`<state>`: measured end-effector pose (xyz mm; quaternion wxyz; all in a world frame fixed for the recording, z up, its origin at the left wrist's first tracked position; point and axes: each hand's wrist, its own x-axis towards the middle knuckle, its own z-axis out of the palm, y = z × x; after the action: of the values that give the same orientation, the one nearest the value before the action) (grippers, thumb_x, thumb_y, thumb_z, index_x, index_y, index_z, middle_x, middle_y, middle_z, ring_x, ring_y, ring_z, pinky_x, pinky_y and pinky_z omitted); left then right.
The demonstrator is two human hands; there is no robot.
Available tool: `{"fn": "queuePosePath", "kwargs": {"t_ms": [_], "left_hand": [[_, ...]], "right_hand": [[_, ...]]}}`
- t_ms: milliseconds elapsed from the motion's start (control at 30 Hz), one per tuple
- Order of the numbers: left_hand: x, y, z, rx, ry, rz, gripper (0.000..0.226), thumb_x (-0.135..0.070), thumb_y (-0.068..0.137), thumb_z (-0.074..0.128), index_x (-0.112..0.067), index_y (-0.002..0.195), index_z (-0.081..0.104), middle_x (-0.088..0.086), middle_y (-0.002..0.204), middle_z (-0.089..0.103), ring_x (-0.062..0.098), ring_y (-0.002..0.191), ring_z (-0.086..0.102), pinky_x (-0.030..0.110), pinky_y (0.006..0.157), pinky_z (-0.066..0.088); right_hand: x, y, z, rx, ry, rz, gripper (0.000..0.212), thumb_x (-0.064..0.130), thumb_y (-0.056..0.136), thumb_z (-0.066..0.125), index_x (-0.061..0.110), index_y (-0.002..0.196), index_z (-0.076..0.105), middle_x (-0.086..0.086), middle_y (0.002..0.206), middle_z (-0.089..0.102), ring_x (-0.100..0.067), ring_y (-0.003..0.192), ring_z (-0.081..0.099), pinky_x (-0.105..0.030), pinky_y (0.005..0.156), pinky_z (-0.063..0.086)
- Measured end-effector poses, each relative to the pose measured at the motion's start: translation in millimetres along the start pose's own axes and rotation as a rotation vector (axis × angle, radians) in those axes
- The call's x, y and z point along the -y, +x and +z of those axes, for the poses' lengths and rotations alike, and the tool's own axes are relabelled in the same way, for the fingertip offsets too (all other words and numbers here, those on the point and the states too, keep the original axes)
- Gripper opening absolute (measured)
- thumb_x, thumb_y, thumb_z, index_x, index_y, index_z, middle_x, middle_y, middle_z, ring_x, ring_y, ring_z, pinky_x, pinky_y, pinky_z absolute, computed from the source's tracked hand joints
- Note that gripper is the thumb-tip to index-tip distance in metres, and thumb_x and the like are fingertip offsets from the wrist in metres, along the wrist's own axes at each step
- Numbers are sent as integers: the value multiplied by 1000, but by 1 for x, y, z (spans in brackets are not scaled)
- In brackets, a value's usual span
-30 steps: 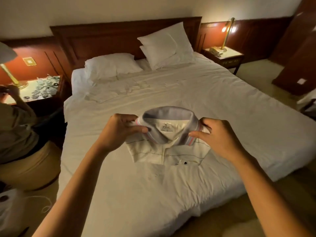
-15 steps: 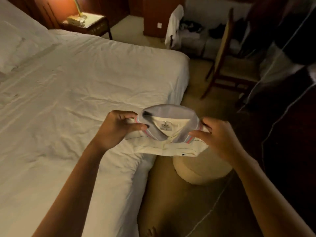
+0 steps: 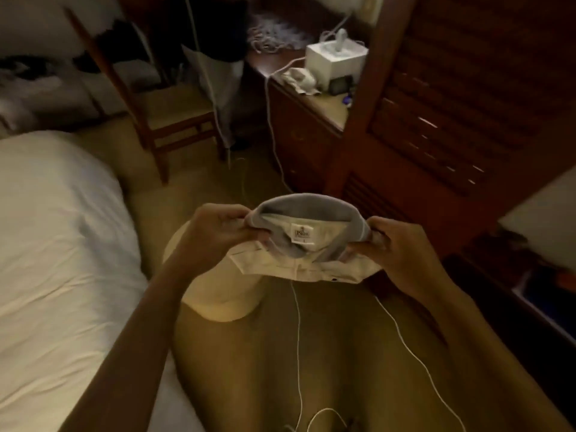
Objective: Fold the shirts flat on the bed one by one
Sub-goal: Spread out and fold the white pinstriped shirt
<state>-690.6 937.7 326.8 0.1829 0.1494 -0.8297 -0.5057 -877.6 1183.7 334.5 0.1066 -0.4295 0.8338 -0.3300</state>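
Pretty dim, warm yellowish light, bed [image 3: 62,244] left of the left hand [image 3: 215,235] brightest, blurry murk beyond the right hand [image 3: 402,247]

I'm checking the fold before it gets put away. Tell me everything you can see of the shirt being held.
The shirt is a cream polo with thin dark stripes, a grey collar, a white neck label and a front placket. It is folded into a compact rectangle, collar uppermost and standing open. It hangs in the air beside the bed, above a round cream pouf. The left hand and right hand pinch its collar ends; nothing else touches it.
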Motion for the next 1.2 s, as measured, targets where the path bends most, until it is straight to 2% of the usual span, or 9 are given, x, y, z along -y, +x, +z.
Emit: {"fn": "queuePosePath", "kwargs": {"t_ms": [133, 267, 433, 600, 667, 767, 900, 1033, 1200], "left_hand": [[-34, 56, 84, 188, -27, 122, 27, -48, 72, 72, -28, 91, 75, -12, 81, 73, 9, 76, 70, 19, 66, 54], [-80, 87, 180, 388, -54, 235, 33, -46, 73, 75, -26, 99, 77, -12, 86, 75, 8, 80, 71, 20, 68, 55], [-152, 91, 302, 611, -85, 356, 26, -36, 78, 77, -24, 101, 77, -11, 89, 75, 7, 83, 70, 20, 69, 52], [-224, 66, 419, 741, -144, 467, 24, -35, 78, 76, -22, 99, 78, -8, 88, 76, 10, 83, 71, 19, 69, 53], [-253, 50, 467, 779, -165, 478, 25, -38, 79, 75, -22, 98, 78, -7, 90, 76, 10, 84, 72, 22, 69, 56], [-299, 26, 541, 807, -185, 488, 29, -40, 78, 76, -21, 99, 78, -4, 92, 76, 13, 87, 72, 29, 72, 59], [-368, 0, 629, 802, -234, 505, 29, -33, 78, 78, -15, 101, 78, -1, 92, 77, 13, 88, 73, 23, 73, 57], [-436, -11, 697, 767, -299, 496, 23, -17, 77, 81, -3, 95, 77, 12, 88, 76, 14, 78, 70, 29, 69, 56], [-498, -10, 777, 779, -323, 534, 22, -12, 78, 80, -1, 96, 76, 14, 90, 76, 18, 80, 70, 33, 71, 57]], "right_hand": [[-51, -60, -59, -188, -58, 153, 16, 36, 84, 72, 27, 94, 66, 16, 74, 63, 1, 69, 60, -15, 55, 44], [-93, -137, -115, -335, -128, 336, 15, 35, 84, 72, 25, 92, 63, 14, 74, 60, -3, 64, 56, -26, 55, 42], [-129, -246, -176, -515, -192, 483, 15, 32, 84, 74, 25, 93, 65, 18, 73, 60, -1, 62, 58, -13, 54, 39], [-166, -350, -235, -630, -189, 569, 19, 45, 83, 66, 27, 90, 63, 16, 74, 62, -1, 67, 62, -14, 53, 46], [-186, -394, -265, -653, -190, 573, 25, 49, 81, 63, 26, 89, 65, 15, 75, 64, -1, 67, 64, -17, 54, 50], [-220, -459, -317, -681, -204, 563, 20, 44, 81, 69, 24, 86, 69, 14, 72, 65, -3, 67, 63, -23, 53, 48], [-262, -531, -396, -701, -225, 522, 14, 36, 81, 76, 24, 86, 71, 15, 70, 64, -3, 67, 62, -14, 53, 44], [-295, -583, -472, -735, -260, 493, 13, 35, 80, 78, 27, 80, 68, 15, 67, 62, -2, 65, 60, -10, 54, 41], [-345, -627, -542, -779, -327, 494, 16, 39, 80, 78, 28, 84, 68, 15, 70, 62, 0, 67, 59, -11, 52, 36]]}}
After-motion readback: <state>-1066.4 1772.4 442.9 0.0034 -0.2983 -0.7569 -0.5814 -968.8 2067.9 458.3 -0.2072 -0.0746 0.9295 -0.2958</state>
